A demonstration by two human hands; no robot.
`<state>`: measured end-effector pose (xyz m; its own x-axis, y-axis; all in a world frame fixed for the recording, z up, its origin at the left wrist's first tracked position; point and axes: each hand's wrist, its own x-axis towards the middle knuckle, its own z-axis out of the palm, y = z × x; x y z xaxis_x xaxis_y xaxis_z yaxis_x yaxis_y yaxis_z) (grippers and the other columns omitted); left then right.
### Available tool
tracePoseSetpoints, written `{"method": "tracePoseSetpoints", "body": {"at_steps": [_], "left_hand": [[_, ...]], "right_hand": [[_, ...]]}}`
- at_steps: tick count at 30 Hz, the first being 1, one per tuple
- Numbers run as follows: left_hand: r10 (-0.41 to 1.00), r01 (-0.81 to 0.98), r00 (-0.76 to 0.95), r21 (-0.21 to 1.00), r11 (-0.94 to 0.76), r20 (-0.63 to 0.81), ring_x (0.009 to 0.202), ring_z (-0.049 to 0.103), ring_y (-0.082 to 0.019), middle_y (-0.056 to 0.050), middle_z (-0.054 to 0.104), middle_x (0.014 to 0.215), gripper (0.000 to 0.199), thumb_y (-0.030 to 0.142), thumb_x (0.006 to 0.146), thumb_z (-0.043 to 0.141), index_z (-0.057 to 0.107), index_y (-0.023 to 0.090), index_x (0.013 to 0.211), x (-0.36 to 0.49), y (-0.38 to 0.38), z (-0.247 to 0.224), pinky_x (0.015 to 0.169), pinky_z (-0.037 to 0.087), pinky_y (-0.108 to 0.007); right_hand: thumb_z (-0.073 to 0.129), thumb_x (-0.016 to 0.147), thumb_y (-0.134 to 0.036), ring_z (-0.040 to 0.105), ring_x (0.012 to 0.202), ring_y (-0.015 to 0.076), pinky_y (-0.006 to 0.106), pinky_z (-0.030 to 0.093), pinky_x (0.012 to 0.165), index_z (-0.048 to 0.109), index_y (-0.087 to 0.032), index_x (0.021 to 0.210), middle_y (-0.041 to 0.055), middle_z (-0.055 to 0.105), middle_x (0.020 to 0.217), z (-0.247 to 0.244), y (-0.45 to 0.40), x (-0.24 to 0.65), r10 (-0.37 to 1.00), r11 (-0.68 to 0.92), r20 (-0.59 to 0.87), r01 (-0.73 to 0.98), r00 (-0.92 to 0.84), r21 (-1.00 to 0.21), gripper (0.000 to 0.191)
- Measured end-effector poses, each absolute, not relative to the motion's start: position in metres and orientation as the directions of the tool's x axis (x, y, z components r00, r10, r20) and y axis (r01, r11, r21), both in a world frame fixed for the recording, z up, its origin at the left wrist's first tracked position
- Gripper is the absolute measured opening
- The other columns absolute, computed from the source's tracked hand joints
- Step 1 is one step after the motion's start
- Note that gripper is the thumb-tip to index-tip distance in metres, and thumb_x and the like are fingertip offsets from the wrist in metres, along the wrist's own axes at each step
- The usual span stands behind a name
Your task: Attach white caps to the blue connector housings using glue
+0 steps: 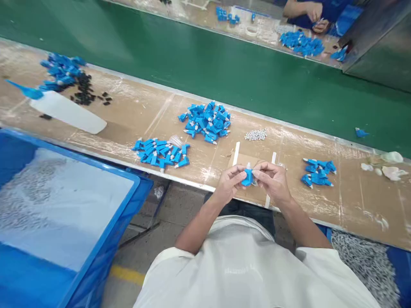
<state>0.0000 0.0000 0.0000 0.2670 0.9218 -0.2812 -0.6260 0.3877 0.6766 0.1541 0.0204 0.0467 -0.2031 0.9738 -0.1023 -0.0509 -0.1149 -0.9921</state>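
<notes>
My left hand (231, 182) is closed on a small blue plastic part (247, 177) with a whitish tip pointing up. From the other side my right hand (272, 179) pinches at that part's edge; whether a tiny piece sits between its fingertips is too small to tell. Both hands are over a cardboard sheet (253, 196) with white tape strips at the bench's near edge. Beyond them lies a little pile of small silvery pieces (256, 134). Left of my hands are two piles of similar blue parts, a larger one (208, 122) and a nearer one (162, 153).
More blue parts (317, 173) lie to the right. A white bottle with a blue nozzle (69, 112) rests at left beside black pieces (84, 89). A green conveyor belt (205, 64) runs behind the bench. Across it a co-worker's hands (316, 17) handle something. A blue bin (128, 201) stands lower left.
</notes>
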Motion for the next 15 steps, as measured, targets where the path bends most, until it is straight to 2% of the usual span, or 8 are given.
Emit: {"method": "tracePoseSetpoints", "body": {"at_steps": [9,15], "left_hand": [[0.994,-0.540,0.067,0.835,0.105,-0.082,0.069,0.061,-0.013,-0.004,0.071,0.083,0.045,0.056,0.075,0.083,0.074,0.017,0.095,0.0044,-0.0010,-0.0067,0.059,0.048,-0.024],[0.990,-0.568,0.094,0.812,0.137,-0.101,0.063,0.058,-0.010,-0.002,0.068,0.076,0.044,0.056,0.073,0.085,0.075,0.017,0.092,0.0023,-0.0003,-0.0064,0.057,0.047,-0.022]], "right_hand": [[0.085,0.073,-0.055,0.057,0.054,0.0119,0.025,0.051,0.046,0.073,-0.018,0.074,0.0013,0.066,0.067,0.0494,0.0166,0.1530,0.988,-0.095,-0.106,0.095,-0.115,-0.991,0.039],[0.094,0.061,-0.051,0.056,0.053,0.0102,0.022,0.049,0.045,0.071,-0.018,0.071,-0.0002,0.065,0.065,0.0442,0.0220,0.1564,0.962,-0.234,-0.228,-0.028,-0.148,-0.972,0.041]]}}
